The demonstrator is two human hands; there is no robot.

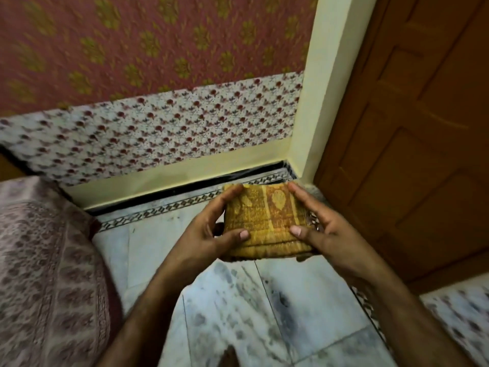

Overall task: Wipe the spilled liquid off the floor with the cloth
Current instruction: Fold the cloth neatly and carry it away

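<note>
A folded yellow and orange patterned cloth (267, 221) is held in the air above the floor, in the middle of the view. My left hand (211, 229) grips its left side, thumb on top. On the right side, my right hand (317, 229) holds it the same way. The floor (254, 308) below is white marble tile with grey veins. I cannot pick out a spill on it; the picture is somewhat blurred.
A bed with a pink printed cover (45, 260) fills the lower left. A wall with a floral band (158, 133) stands ahead, a cream pillar (325, 96) to its right. A brown wooden door (412, 133) closes the right side.
</note>
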